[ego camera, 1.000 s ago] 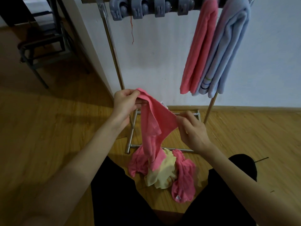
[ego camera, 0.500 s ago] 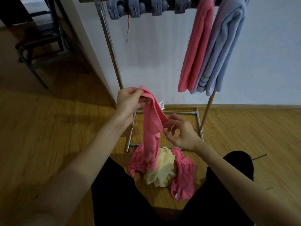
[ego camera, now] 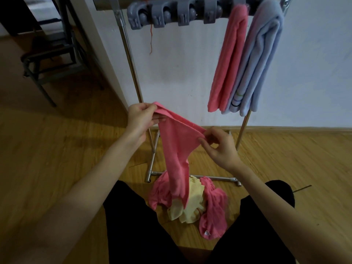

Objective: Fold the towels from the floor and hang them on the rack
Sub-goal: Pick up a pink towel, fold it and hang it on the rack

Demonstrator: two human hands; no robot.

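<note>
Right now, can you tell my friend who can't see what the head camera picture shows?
A person's left hand and right hand pinch a pink towel by its top edge above a pile of towels on the wooden floor. A folded pink towel and blue towel hang on the rack.

Two towels hang above the hands: one pink towel [ego camera: 227, 60] and one blue towel [ego camera: 261, 60]. Four grey clips [ego camera: 171, 15] are there. One held towel [ego camera: 176, 149]; below the hands, two pink floor towels [ego camera: 213, 212] and one yellow towel [ego camera: 192, 204].

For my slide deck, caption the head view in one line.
Both hands, left and right, pinch a pink towel's top edge before the rack.
</note>
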